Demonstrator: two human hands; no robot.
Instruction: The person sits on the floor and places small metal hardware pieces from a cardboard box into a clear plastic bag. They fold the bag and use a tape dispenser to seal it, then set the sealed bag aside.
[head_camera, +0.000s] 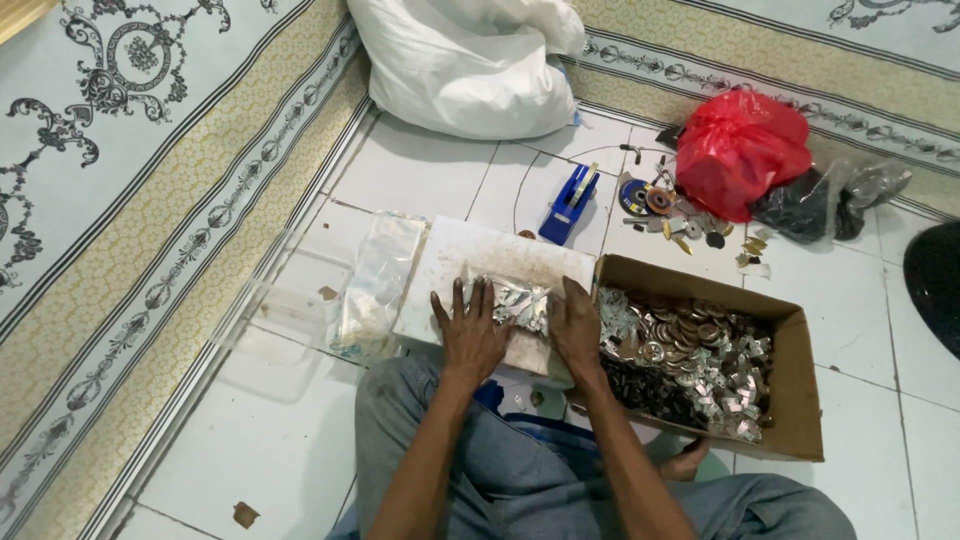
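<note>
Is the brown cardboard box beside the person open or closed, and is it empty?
Open and not empty. The cardboard box has no lid or flaps over its top, and small metal parts fill much of its inside.

At centre frame I see my left hand (470, 335) and right hand (577, 325) pressing a clear, crinkly plastic bag (515, 300) of shiny metal pieces on a scuffed matt white board (455, 260). Right of it, a matt brown cardboard box (795, 390) holds glinting metal parts (690, 350). The floor tiles (420, 170) look glossy; the red bag (740, 145), upper right, is glossy thin plastic.
</note>
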